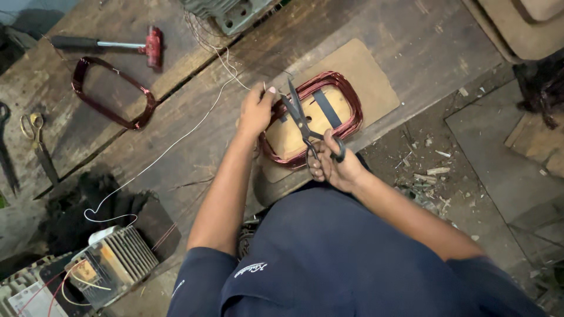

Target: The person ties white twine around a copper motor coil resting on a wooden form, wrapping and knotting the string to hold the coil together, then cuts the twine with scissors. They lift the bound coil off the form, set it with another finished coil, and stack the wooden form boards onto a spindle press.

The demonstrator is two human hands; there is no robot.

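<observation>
Two hands work: my left hand [256, 110] pinches the white string [176, 141] tight at the copper coil [311, 117], so my right hand [336, 167], gripping the scissors [302, 120], should snip close, missing the wire.

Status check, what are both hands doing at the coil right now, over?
Left hand pinching white string at copper coil. Right hand holding open scissors over it. Nothing blocking.
</observation>
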